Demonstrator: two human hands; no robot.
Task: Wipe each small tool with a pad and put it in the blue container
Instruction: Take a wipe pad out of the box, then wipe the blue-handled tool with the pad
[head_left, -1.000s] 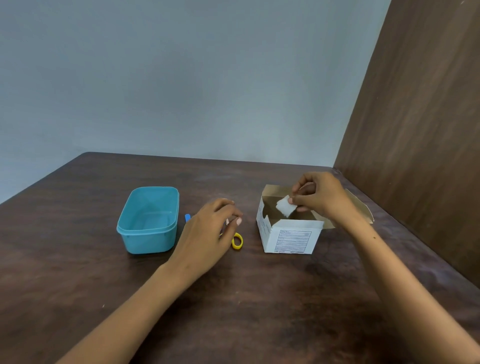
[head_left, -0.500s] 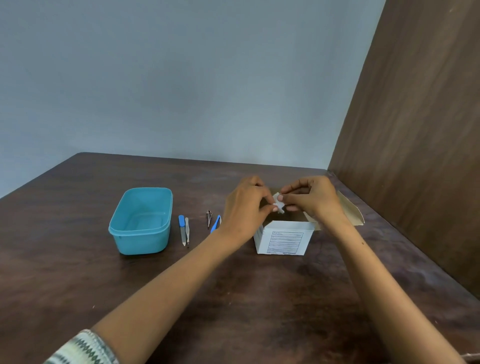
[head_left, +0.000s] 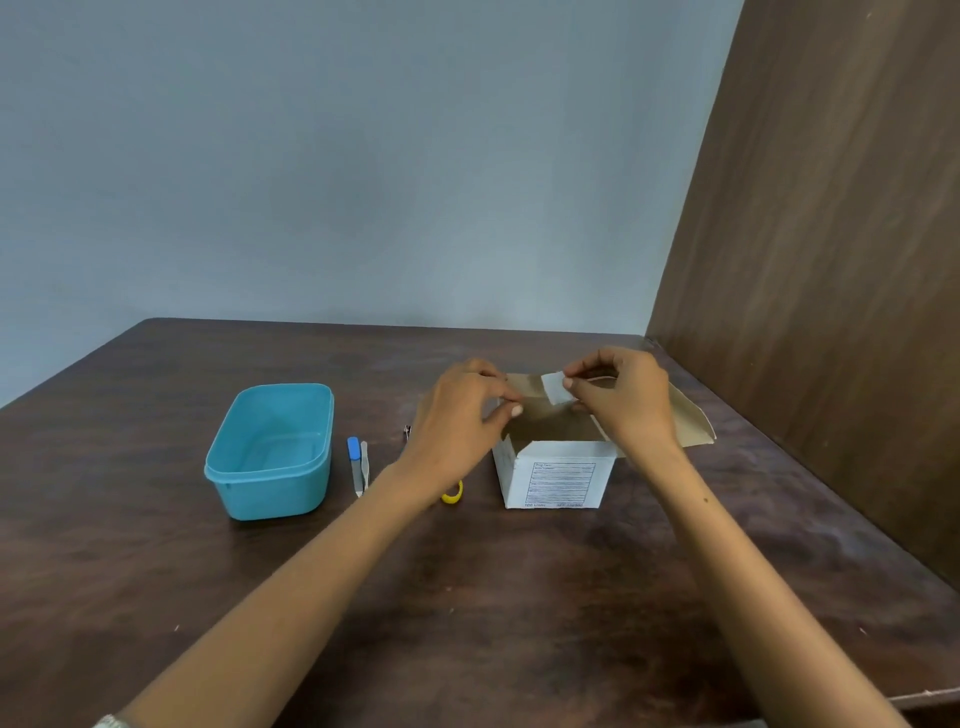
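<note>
The right hand (head_left: 621, 397) pinches a small white square pad (head_left: 557, 388) between thumb and forefinger, holding it in the air above the open mouth of the white cardboard box with a printed label (head_left: 558, 480). The left hand (head_left: 462, 426) hovers just beside the pad with its thumb and fingers curled toward each other; half a second ago its fingertips met the pad, and now a gap shows between them, so it seems to hold nothing, though a torn scrap of wrapper between its fingers cannot be ruled out. A second ago this hand lay over the tools, so it has come across to help with the pad. That suggests the pad is being opened or freed, and wiping has not started.

Left of the box, on the dark brown wooden table (head_left: 519, 597), lie the small tools: a blue-capped tool with a pale slim piece alongside it (head_left: 357, 465), a small dark metal item (head_left: 408, 430) and a yellow ring-shaped handle (head_left: 453, 493) half hidden by the left wrist. Further left stands the blue rectangular plastic container (head_left: 270, 449), with no tool visible in it, so every tool is yet to be done.
</note>
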